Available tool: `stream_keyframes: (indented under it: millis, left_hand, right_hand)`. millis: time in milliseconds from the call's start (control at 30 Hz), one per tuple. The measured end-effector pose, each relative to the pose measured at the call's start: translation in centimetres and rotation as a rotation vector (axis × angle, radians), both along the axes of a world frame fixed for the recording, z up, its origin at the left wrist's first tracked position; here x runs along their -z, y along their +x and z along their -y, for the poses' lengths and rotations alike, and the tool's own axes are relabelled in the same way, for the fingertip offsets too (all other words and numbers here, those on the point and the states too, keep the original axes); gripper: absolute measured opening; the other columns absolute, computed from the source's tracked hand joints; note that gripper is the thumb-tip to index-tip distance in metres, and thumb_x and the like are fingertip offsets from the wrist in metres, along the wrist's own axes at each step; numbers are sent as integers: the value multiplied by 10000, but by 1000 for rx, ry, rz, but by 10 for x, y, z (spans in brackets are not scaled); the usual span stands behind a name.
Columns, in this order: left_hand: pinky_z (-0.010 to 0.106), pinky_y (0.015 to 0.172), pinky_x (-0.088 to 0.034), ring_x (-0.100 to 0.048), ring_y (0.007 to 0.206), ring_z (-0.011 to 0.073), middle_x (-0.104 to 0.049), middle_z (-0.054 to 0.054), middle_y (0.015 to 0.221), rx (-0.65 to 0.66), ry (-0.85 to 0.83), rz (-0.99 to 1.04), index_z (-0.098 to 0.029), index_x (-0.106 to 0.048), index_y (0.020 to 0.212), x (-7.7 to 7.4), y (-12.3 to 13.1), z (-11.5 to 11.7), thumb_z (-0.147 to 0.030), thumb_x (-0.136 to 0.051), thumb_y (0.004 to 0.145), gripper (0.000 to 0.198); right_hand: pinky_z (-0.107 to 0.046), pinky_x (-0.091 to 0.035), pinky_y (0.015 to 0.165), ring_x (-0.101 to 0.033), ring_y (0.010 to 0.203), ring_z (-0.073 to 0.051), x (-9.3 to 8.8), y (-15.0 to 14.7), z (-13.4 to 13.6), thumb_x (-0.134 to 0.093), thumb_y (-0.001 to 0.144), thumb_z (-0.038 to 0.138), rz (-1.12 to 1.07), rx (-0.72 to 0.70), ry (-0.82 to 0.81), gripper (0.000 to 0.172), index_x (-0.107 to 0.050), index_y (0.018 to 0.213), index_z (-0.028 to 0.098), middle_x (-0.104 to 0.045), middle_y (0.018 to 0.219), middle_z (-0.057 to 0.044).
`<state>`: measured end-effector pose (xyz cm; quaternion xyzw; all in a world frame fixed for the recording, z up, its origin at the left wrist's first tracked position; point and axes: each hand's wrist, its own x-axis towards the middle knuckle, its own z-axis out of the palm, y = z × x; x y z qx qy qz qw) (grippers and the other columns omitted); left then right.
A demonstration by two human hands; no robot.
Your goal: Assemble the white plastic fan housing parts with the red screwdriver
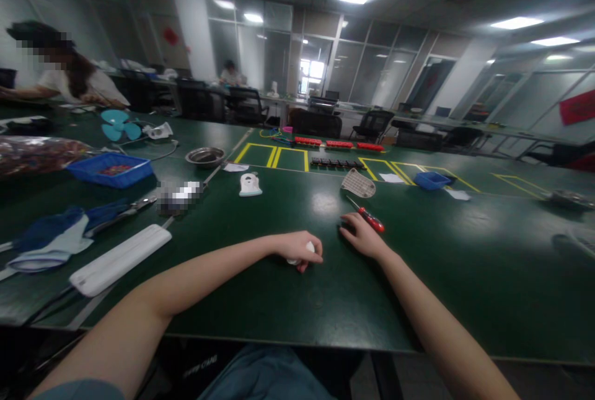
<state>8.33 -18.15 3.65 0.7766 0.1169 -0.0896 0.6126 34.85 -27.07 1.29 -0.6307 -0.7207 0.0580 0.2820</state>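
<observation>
The left hand was positioned over the near middle of the bench. Its fingers were curled around a small white part, which was mostly covered by the grip; its full shape could not be determined. The right hand was positioned to the right of the left hand, palm down, with its fingers extended toward the left and slightly spread. A screwdriver lay just beside the right hand on its far side, red handle toward the near right and shaft toward the far left. Contact between the hand and the handle could not be confirmed.

A perforated plate lay beyond the screwdriver. A white molded piece lay on the bench, beyond the left hand and to its left. Farther away, a row of black holders was located on the near side of a row of red holders, between yellow tape outlines. A metal bowl and a blue tray containing small reddish pieces were located on the left. A white power strip lay at the near left. A second blue tray was located at the far right.
</observation>
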Motion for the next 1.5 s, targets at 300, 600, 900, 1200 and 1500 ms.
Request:
stream_keyframes:
  millis: [300,600,900,1200,1500]
  left_hand:
    - [280,666,-496,-656,702,164,-664,21,755,-8,373,87,-198,-565,971,-14,-10,9,-430,-581,861,258]
    - [329,743,-435,-595,936,268,-593,124,1097,-47,1156,142,-217,-528,1243,-13,-20,-8,-489,-533,865,466]
    - [393,915,-377,-538,1083,305,-573,150,1210,-344,1123,138,-189,-544,1278,-14,-22,-28,-620,-409,891,595]
    - [406,834,-445,-565,1034,315,-587,190,1165,-825,1253,-175,-118,-560,1162,-14,-57,-118,-368,-446,914,370]
    - [423,936,-414,-542,1103,310,-599,170,1172,-846,1195,-226,-159,-582,1096,16,-75,-144,-427,-506,880,352]
  right_hand:
    - [-384,-517,926,-596,1029,-219,-7,-4,3,-535,903,391,3,6,-31,380,-536,1246,226,-530,1210,-101]
    - [-407,-517,932,-599,1047,-240,-8,-3,3,-542,899,408,-3,17,-48,384,-541,1243,236,-538,1221,-106]
    - [-404,-517,929,-602,1039,-238,-9,-2,3,-543,899,407,-12,15,-61,389,-544,1248,234,-538,1226,-105]
    - [-406,-518,931,-605,1017,-231,-11,-3,4,-545,895,401,-31,11,-42,380,-554,1237,237,-538,1223,-101]
    - [-416,-529,914,-610,1005,-244,-12,-4,5,-549,887,416,-39,22,-45,396,-559,1244,247,-541,1238,-104]
